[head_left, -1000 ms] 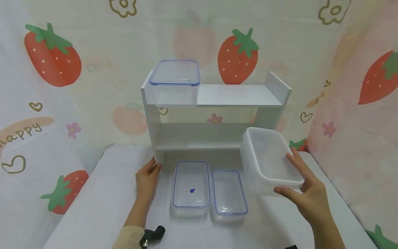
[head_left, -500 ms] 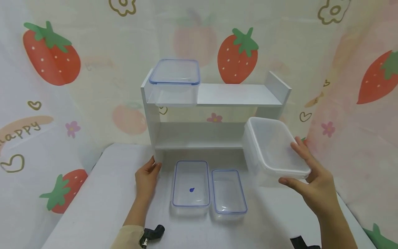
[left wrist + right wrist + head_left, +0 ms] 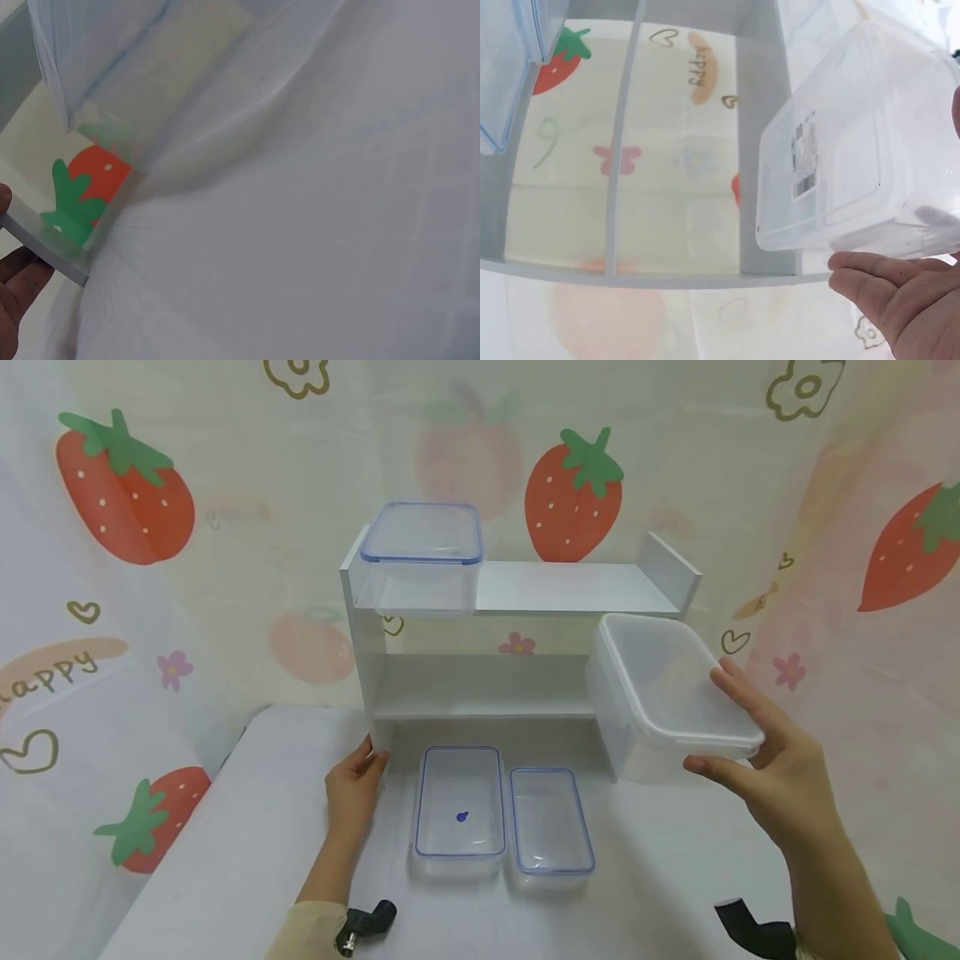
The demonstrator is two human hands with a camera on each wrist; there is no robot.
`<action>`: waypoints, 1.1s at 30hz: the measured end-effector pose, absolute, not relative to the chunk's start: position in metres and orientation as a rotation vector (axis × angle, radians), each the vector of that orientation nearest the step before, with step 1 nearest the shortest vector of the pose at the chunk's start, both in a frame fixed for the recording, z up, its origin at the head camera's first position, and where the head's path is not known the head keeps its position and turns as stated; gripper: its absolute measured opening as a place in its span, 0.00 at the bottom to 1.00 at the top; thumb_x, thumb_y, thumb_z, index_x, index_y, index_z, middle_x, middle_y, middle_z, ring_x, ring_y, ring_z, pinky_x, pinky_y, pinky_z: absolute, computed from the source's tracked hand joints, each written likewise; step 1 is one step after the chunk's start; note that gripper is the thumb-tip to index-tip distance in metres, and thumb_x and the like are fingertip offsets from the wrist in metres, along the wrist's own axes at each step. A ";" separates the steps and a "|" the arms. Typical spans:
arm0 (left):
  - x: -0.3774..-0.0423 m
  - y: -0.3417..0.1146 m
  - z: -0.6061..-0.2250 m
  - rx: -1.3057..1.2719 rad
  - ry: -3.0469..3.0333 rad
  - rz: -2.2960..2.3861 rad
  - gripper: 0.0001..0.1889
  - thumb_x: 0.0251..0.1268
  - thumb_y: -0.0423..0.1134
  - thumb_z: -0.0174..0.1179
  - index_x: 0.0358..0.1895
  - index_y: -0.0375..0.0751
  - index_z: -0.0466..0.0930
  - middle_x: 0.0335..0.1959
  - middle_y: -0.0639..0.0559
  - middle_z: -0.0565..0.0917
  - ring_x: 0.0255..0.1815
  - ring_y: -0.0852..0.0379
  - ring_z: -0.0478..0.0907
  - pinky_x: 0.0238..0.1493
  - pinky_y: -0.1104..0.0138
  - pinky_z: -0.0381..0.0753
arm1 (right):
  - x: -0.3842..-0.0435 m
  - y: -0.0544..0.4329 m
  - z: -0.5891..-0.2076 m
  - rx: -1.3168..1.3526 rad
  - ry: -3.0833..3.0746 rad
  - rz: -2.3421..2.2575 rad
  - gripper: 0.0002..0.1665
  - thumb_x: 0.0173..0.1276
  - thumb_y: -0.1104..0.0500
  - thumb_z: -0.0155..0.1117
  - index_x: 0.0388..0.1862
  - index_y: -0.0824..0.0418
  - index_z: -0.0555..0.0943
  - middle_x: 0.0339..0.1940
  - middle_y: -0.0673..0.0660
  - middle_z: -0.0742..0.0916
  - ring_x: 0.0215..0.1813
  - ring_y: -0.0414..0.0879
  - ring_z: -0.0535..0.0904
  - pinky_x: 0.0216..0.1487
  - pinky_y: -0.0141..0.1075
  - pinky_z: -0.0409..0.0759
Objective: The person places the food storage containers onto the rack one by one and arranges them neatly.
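In the head view my right hand (image 3: 783, 768) grips a clear plastic food container with a white lid (image 3: 678, 681), fingers at its right side and thumb at its near end. It is raised and tilted in front of the white shelf's right end. A label shows on the container's underside (image 3: 832, 172) in the right wrist view. My left hand (image 3: 354, 789) pinches the lower front edge of the left panel of the white shelf (image 3: 480, 689); thumb and fingers lie on either side of the panel edge (image 3: 49, 251) in the left wrist view.
A blue-rimmed container (image 3: 423, 577) stands on the top shelf at the left. Two more, a larger blue-rimmed container (image 3: 460, 802) and a smaller blue-rimmed container (image 3: 551, 822), stand side by side on the white table (image 3: 247, 852) before the shelf. A strawberry-print cloth (image 3: 240, 527) hangs behind.
My right hand has lifted the white-lidded container upward and slightly to the right, up to the height between the two shelf boards. The left hand has stayed at the shelf panel.
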State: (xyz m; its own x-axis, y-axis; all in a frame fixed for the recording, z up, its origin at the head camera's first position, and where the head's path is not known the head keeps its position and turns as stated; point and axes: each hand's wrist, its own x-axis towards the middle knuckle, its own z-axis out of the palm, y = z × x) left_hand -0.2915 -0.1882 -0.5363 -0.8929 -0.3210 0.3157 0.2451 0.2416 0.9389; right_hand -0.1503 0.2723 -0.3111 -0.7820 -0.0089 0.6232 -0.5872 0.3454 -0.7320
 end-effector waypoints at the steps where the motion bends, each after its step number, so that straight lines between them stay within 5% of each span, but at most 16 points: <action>1: -0.292 -0.188 -0.536 0.067 -2.072 -1.697 0.24 0.71 0.42 0.67 0.67 0.41 0.78 0.66 0.44 0.80 0.59 0.45 0.83 0.44 0.84 0.80 | -0.150 0.272 -0.309 0.512 -2.106 1.433 0.55 0.44 0.84 0.77 0.74 0.63 0.72 0.80 0.54 0.71 0.67 0.36 0.76 0.56 0.20 0.79; 16: -0.293 -0.190 -0.538 0.074 -2.073 -1.702 0.24 0.70 0.43 0.68 0.67 0.43 0.78 0.65 0.46 0.81 0.59 0.46 0.84 0.44 0.84 0.81 | -0.156 0.264 -0.271 0.599 -2.056 1.584 0.51 0.51 0.82 0.74 0.75 0.62 0.72 0.77 0.58 0.73 0.60 0.47 0.77 0.47 0.26 0.85; 33: -0.291 -0.189 -0.536 0.093 -2.111 -1.685 0.24 0.71 0.45 0.67 0.68 0.48 0.78 0.66 0.49 0.81 0.58 0.50 0.84 0.44 0.82 0.81 | -0.172 0.257 -0.241 0.619 -1.983 1.911 0.51 0.56 0.85 0.69 0.77 0.58 0.69 0.75 0.59 0.71 0.57 0.49 0.80 0.43 0.33 0.89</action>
